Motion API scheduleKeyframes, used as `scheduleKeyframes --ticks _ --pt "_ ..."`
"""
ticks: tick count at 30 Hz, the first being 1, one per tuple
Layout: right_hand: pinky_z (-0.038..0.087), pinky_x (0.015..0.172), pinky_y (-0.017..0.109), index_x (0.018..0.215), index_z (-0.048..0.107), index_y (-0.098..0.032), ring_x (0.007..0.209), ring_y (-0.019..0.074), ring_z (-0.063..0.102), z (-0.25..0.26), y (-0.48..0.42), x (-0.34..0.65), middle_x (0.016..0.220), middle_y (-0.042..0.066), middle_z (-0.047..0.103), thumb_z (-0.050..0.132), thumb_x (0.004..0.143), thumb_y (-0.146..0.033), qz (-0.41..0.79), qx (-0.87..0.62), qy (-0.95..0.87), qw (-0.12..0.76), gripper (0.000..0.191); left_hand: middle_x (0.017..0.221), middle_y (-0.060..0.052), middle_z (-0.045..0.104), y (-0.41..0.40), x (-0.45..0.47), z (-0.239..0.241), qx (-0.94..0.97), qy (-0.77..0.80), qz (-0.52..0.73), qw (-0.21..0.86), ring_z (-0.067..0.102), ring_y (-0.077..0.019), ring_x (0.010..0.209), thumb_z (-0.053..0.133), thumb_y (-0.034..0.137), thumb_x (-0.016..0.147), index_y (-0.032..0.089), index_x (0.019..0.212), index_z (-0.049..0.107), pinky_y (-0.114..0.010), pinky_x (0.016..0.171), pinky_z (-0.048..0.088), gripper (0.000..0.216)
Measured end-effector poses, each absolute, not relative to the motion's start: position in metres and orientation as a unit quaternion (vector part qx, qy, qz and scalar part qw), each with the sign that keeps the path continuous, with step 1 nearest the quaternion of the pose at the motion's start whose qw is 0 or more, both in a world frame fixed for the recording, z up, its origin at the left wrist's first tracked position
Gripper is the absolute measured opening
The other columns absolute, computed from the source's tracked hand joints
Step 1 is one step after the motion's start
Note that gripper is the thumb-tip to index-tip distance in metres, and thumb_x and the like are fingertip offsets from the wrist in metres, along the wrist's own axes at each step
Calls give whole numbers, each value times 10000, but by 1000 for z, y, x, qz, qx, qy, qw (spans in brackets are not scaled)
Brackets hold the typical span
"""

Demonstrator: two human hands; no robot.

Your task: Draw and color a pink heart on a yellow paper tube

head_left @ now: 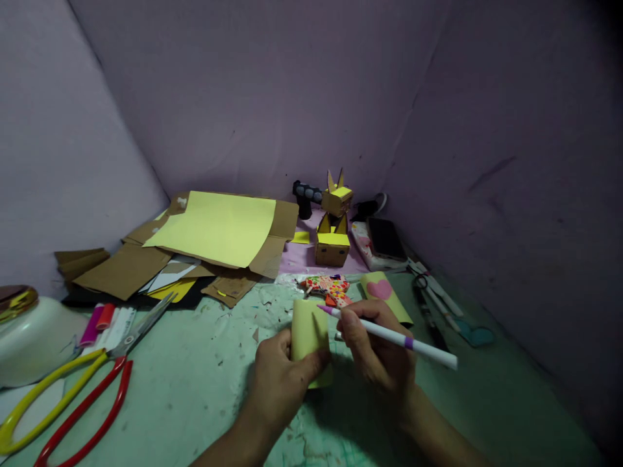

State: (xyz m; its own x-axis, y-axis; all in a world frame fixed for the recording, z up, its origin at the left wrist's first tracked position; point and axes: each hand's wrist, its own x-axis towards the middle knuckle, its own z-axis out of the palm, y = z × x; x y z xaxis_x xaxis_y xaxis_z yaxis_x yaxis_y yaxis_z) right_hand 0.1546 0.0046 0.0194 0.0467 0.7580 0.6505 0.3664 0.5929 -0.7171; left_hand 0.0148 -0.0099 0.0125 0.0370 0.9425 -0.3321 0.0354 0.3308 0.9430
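My left hand (280,376) grips a small pale-yellow paper piece (307,332), holding it upright on the green mat (195,383) with the thumb pressed on its lower right corner. My right hand (377,347) is closed around a white pen with a purple band (394,336). The pen's pink tip rests at the paper's upper right edge.
Large scissors with yellow and red handles (73,395) lie at the left. Cardboard scraps and a yellow sheet (219,227) are piled behind. Two small cardboard boxes with ears (333,243), a phone (384,239), a heart card (382,290), patterned paper (327,285) and black scissors (428,308) stand beyond.
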Motion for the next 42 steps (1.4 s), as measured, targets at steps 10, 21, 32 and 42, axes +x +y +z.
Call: scheduleKeyframes --ticks 10,21,32,42 --pt "378 432 241 806 576 -216 536 137 549 15 2 148 671 2 598 542 886 -271 192 -439 -621 621 103 796 -120 705 -9 14 16 431 569 391 582 624 -254 716 743 384 577 109 867 665 -326 604 484 408" --pt "433 485 243 829 571 -218 519 120 540 15 6 151 647 -13 587 536 891 -223 166 -430 -663 589 71 769 -122 695 -11 14 14 443 570 391 571 604 -249 689 719 359 588 108 845 660 -330 585 464 364" --pt "442 460 222 846 563 -211 505 115 553 17 10 151 635 -17 587 522 890 -198 138 -407 -699 572 62 737 -84 667 -9 14 13 439 567 394 574 574 -216 666 696 352 578 109 844 645 -301 573 446 364" --pt "401 444 210 796 561 -215 481 105 521 18 5 154 593 -34 560 522 897 -222 175 -414 -696 560 108 793 -123 691 -8 14 10 424 568 396 583 612 -254 711 733 380 571 98 874 664 -334 605 474 420"
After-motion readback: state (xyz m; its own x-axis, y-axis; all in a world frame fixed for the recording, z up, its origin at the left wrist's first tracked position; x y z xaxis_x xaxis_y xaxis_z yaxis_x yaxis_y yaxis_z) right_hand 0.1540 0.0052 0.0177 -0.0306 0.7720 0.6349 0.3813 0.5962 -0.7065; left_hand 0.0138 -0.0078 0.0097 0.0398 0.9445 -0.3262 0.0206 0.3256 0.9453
